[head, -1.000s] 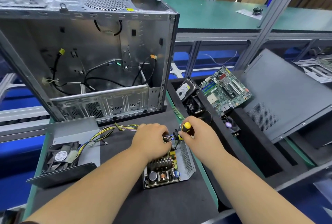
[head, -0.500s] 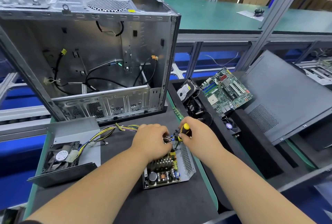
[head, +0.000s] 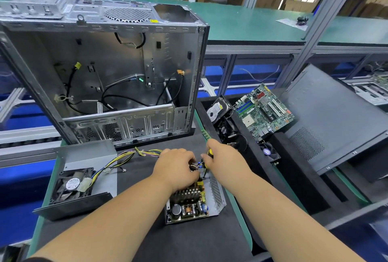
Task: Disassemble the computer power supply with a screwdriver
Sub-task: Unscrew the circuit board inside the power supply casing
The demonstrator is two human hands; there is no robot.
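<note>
- A workshop line; the black-matted counter [head: 130,238] carries an emptied computer case [head: 100,76].
- In front of the case lies the opened power supply [head: 194,205], board exposed.
- The left hand [head: 175,170] grips its far-end wires, likely steadying it.
- The right hand [head: 225,162] grasps the screwdriver [head: 207,159], tip down at a far-corner screw.
- Left of the supply, its removed cover [head: 84,177] holds the fan, out of the way.

Electronics workshop: green workbenches [head: 241,24], stripped motherboard [head: 264,112]

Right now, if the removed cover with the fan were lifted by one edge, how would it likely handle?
The cover looks like thin bent sheet metal, so probably stiff and fairly light. The fan likely weights one side. The wire bundle seems to run to it and may tug.
</note>
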